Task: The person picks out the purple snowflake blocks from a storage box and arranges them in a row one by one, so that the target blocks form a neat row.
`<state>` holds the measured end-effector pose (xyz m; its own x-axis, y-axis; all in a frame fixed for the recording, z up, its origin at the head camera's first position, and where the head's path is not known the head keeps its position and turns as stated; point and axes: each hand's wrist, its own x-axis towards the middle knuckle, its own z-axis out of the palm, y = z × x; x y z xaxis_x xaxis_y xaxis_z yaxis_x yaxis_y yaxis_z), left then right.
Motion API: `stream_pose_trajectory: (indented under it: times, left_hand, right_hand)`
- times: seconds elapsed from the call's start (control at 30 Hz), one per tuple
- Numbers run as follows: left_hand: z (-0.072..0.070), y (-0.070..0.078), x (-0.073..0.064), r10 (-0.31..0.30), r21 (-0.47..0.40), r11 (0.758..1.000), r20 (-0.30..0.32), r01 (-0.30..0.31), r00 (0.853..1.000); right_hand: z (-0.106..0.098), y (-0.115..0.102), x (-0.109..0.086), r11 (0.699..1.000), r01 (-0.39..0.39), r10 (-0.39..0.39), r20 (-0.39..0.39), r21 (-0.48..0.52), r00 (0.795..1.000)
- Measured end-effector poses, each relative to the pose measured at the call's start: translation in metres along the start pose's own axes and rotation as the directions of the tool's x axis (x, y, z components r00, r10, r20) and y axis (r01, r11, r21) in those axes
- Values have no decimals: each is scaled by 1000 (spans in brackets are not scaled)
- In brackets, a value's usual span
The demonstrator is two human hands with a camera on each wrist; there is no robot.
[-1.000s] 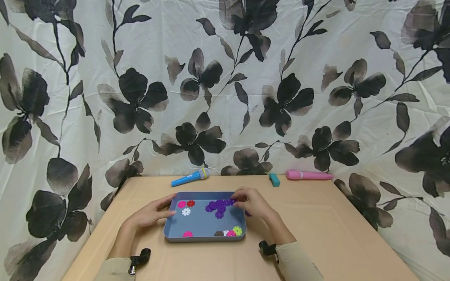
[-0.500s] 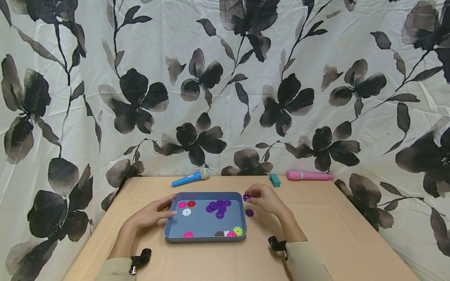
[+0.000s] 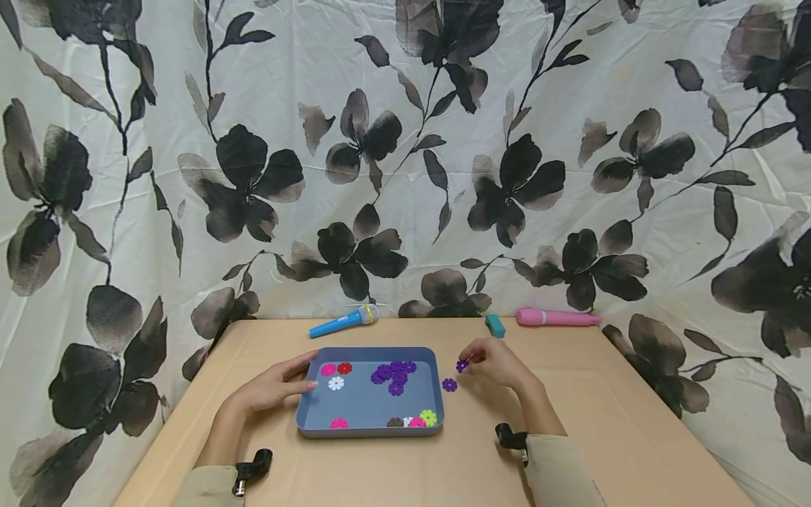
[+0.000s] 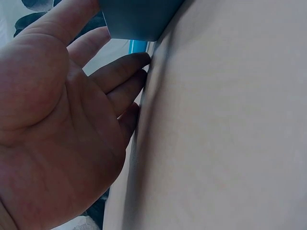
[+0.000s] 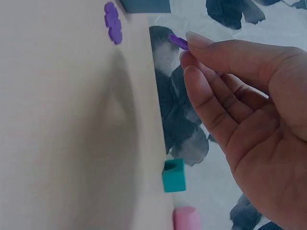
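Observation:
My right hand (image 3: 499, 362) pinches a purple flower-shaped disc (image 3: 462, 366) between thumb and fingers, right of the tray. In the right wrist view the pinched purple disc (image 5: 178, 41) is edge-on, apart from the table. Another purple flower disc (image 3: 449, 385) lies on the table beside the tray. My left hand (image 3: 269, 387) rests at the left side of the blue-grey tray (image 3: 355, 407), thumb on its rim, the other fingers extended in the left wrist view. Inside the tray are a cluster of purple discs (image 3: 394, 374) and several pink, red, white, brown and yellow-green ones.
Along the table's far edge lie a blue toy microphone (image 3: 343, 321), a small teal block (image 3: 495, 325) and a pink stick-like object (image 3: 557, 317). A floral cloth (image 3: 431, 176) hangs behind the table.
My right hand has lifted a purple disc from the tray's upper right and carried it rightward over the rim, above the table. The left hand and tray stay put.

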<state>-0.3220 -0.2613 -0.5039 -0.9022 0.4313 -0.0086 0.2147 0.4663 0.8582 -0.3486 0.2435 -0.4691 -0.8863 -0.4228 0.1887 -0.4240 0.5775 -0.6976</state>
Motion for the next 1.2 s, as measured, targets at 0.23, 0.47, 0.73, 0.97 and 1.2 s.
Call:
stream_pose_trajectory:
  times: [0.23,0.47,0.73,0.97,1.2]
  left_hand:
    - [0,0,0,4,6,1000,1,-4,1000]
    - [-1,-1,1,6,6,1000,0,-6,1000]
    - [-1,0,0,-3,2,1000,1,3,1000]
    - [-1,-1,0,-1,7,1000,-1,1,1000]
    - [-1,-2,0,9,13,1000,-3,-9,1000]
  right_hand:
    - [3,15,-3,996,-87,87,69,5,994]
    - [7,22,-4,988,-158,156,127,2,980]
    - [10,23,-2,985,-171,169,142,3,975]
    - [11,22,-2,985,-172,166,155,27,974]
    - [12,22,-2,985,-168,159,168,40,973]
